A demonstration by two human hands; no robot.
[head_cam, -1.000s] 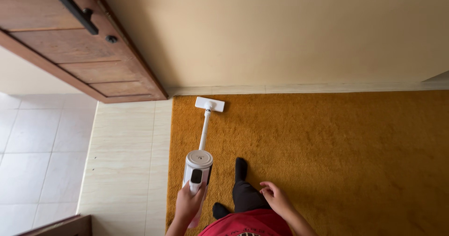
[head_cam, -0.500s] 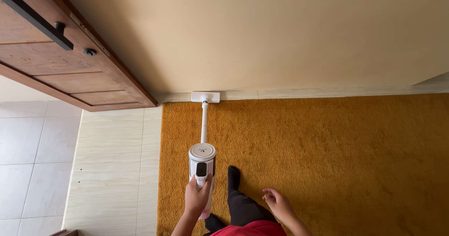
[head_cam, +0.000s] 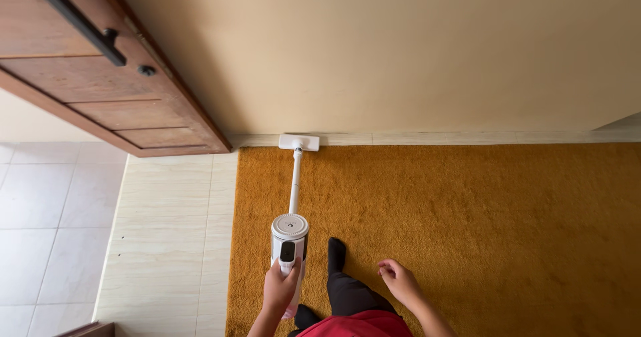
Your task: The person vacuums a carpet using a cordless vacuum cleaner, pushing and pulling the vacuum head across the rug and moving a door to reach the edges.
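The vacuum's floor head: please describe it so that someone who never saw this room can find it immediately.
Find the mustard-yellow carpet and follow its far edge toward the wooden door. There, against the pale skirting of the wall, lies the floor head, a small flat white rectangle. It alone joins a thin white tube leading back to the left hand.

The scene is seen through a single head-worn camera, aimed steeply down and slightly forward. The near edge of the frame is filled by the left hand (head_cam: 280,289) and right hand (head_cam: 399,282), seen close. The orange carpet (head_cam: 467,230) is spread across the middle and right, the wall (head_cam: 400,50) is met at the far side, and a wooden door (head_cam: 100,90) is caught at the far left. No second view is provided
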